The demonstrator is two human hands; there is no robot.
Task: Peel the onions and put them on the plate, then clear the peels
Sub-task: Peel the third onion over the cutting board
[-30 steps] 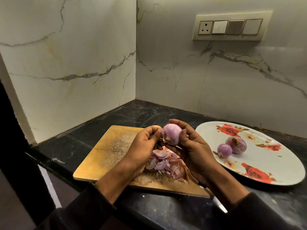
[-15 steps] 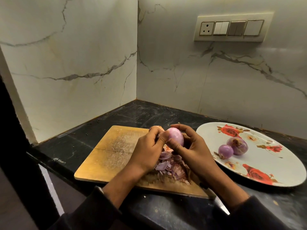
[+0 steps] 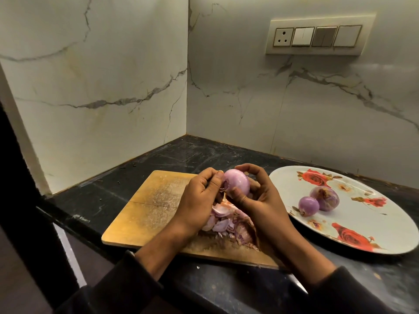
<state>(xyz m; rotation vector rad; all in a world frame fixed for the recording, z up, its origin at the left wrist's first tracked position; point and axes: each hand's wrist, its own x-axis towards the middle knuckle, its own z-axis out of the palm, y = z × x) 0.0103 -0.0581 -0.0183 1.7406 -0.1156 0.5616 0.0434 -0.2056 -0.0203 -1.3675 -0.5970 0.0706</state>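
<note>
The hands hide part of the peels [image 3: 229, 225]; the plate [image 3: 353, 241] runs off the right edge.

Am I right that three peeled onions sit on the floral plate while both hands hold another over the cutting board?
Not quite: the head view shows two onions on the floral plate, not three. Both hands, left hand and right hand, do hold another onion over the cutting board.

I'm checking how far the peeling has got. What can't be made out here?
- Head view: the far side of the held onion, hidden by the right hand.
- Peel pile: partly covered by both hands.
- Left hand: whether its fingers pinch skin, too small.
</note>
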